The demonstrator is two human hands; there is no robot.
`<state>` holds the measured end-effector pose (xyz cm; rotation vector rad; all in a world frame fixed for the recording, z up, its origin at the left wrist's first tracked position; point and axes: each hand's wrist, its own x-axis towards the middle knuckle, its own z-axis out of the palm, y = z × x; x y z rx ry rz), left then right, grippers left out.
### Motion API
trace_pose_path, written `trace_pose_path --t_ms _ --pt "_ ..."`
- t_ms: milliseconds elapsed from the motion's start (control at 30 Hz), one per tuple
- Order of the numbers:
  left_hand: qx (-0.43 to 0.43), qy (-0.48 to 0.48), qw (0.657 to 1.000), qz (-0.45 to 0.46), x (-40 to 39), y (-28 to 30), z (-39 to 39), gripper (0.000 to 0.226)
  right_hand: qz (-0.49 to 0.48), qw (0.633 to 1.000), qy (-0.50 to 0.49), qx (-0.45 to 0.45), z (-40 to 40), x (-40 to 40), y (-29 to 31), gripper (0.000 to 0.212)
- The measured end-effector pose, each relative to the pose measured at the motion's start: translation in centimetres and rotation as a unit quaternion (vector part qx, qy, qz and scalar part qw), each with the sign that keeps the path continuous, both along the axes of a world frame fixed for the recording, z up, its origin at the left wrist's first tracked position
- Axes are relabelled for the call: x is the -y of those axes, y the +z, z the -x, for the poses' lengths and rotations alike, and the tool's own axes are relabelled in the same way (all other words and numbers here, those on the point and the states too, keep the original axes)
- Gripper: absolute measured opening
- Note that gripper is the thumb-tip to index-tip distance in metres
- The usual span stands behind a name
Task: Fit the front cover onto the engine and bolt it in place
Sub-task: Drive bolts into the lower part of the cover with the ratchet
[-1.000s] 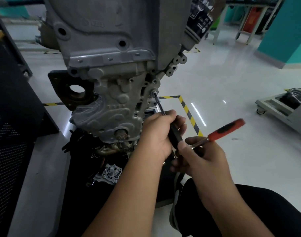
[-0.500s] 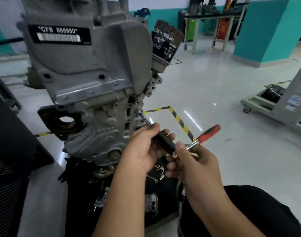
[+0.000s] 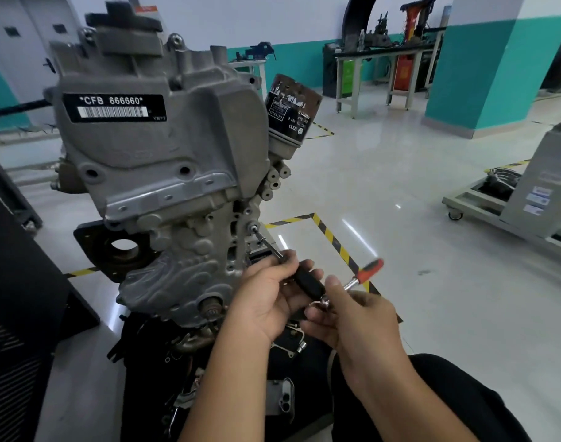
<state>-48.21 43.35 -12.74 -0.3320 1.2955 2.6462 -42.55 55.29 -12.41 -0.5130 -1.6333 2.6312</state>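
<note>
Ahead of me the pale glossy floor (image 3: 416, 193) runs back to a white wall with a teal band (image 3: 301, 63). Yellow-and-black hazard tape (image 3: 333, 240) marks a corner on the floor just beyond my work. A teal-and-white pillar (image 3: 477, 65) stands at the far right. Against the back wall sits a metal-legged bench (image 3: 384, 55) loaded with dark tools and parts I cannot make out, with a red unit (image 3: 405, 71) beneath it. To my right is a grey wheeled trolley (image 3: 483, 212). A black perforated panel (image 3: 14, 314) fills my left side.
</note>
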Motion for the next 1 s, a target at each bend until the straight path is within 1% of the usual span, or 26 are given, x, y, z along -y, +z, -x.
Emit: trace_pose_path --t_ms 33,67,100,133,167,200,233,300,333,367,400,433,467,533,567,600,633,667,733,767,800,867,900,933,967,1000 --pt "0.008 0.01 1.0 0.005 -0.3 -0.2 0.0 0.004 -0.081 0.997 -0.001 -0.01 0.1 -0.3 -0.4 0.022" --pt "0.01 0.021 1.0 0.008 -0.5 -0.2 0.0 0.003 -0.201 0.978 -0.013 -0.049 0.2 -0.5 -0.7 0.018" --pt "0.009 0.033 0.999 0.012 -0.7 -0.3 0.0 0.004 -0.326 0.938 -0.03 -0.112 0.2 -0.8 -0.7 0.019" --pt "0.005 0.044 0.999 0.018 -0.8 -0.3 0.1 0.006 -0.424 0.887 -0.049 -0.176 0.1 -0.9 -0.6 0.025" --pt "0.0 0.053 0.998 0.017 -0.9 -0.3 0.2 0.008 -0.48 0.847 -0.063 -0.217 0.0 -1.0 -0.5 0.03" --pt "-0.003 0.059 0.998 0.01 -1.0 -0.3 0.3 0.009 -0.49 0.839 -0.07 -0.225 -0.2 -0.8 -0.4 0.032" --pt "-0.003 0.059 0.998 -0.003 -1.0 -0.3 0.3 0.009 -0.455 0.863 -0.068 -0.209 -0.3 -0.7 -0.5 0.033" --pt "-0.004 0.051 0.998 -0.034 -0.8 -0.3 0.2 0.007 -0.336 0.929 -0.047 -0.148 -0.4 -0.1 -0.3 0.019" --pt "-0.005 0.044 0.998 -0.047 -0.7 -0.2 0.1 0.006 -0.274 0.956 -0.028 -0.103 -0.4 0.1 -0.3 0.02" --pt "-0.005 0.04 0.998 -0.052 -0.6 -0.3 0.1 0.006 -0.243 0.966 -0.017 -0.081 -0.4 0.2 -0.4 0.026" --pt "-0.002 0.043 0.998 -0.048 -0.5 -0.3 0.1 0.007 -0.27 0.959 -0.019 -0.085 -0.4 0.2 -0.6 0.031" --pt "0.001 0.05 0.998 -0.038 -0.4 -0.4 0.1 0.01 -0.348 0.93 -0.037 -0.115 -0.4 0.2 -0.8 0.032" --pt "0.003 0.057 0.998 -0.027 -0.5 -0.5 0.2 0.012 -0.434 0.886 -0.056 -0.152 -0.5 0.2 -0.8 0.029" --pt "0.006 0.053 0.998 -0.019 -0.6 -0.6 0.5 0.017 -0.509 0.829 -0.076 -0.219 -0.8 0.5 -0.5 0.016" --pt "0.007 0.04 0.999 -0.029 -0.6 -0.6 0.5 0.021 -0.5 0.833 -0.073 -0.228 -1.1 0.7 -0.5 0.02" --pt "0.006 0.031 0.999 -0.037 -0.5 -0.6 0.5 0.022 -0.464 0.856 -0.065 -0.218 -1.2 0.8 -0.3 0.022" --pt "0.002 0.03 0.999 -0.037 -0.3 -0.7 0.4 0.021 -0.405 0.891 -0.056 -0.198 -1.2 0.9 -0.3 0.021" --pt "-0.003 0.035 0.999 -0.039 -0.1 -0.7 0.3 0.017 -0.361 0.914 -0.045 -0.181 -1.2 1.0 -0.1 0.017" --pt "-0.008 0.036 0.998 -0.056 0.4 -0.8 0.2 0.01 -0.313 0.936 -0.03 -0.159 -1.1 1.1 -0.1 0.019" --pt "-0.007 0.034 0.998 -0.057 0.6 -0.7 0.2 0.011 -0.306 0.938 -0.024 -0.16 -1.1 1.0 -0.3 0.022" --pt "-0.003 0.036 0.998 -0.05 0.7 -0.7 0.2 0.016 -0.337 0.924 -0.023 -0.177 -1.0 1.0 -0.6 0.022" --pt "0.009 0.038 0.999 -0.025 0.9 -0.5 0.4 0.021 -0.468 0.85 -0.02 -0.242 -1.0 0.8 -1.0 0.02" --pt "0.011 0.033 0.999 -0.021 0.8 -0.4 0.4 0.019 -0.515 0.816 -0.026 -0.259 -1.1 0.8 -1.2 0.026" --pt "0.011 0.031 0.999 -0.03 0.7 -0.3 0.4 0.017 -0.525 0.81 -0.03 -0.26 -1.2 0.8 -1.3 0.035" --pt "0.01 0.032 0.998 -0.046 0.6 -0.2 0.4 0.015 -0.508 0.822 -0.03 -0.255 -1.3 0.8 -1.2 0.038" --pt "0.009 0.03 0.998 -0.061 0.6 -0.2 0.3 0.014 -0.476 0.847 -0.022 -0.237 -1.2 0.8 -1.1 0.034"
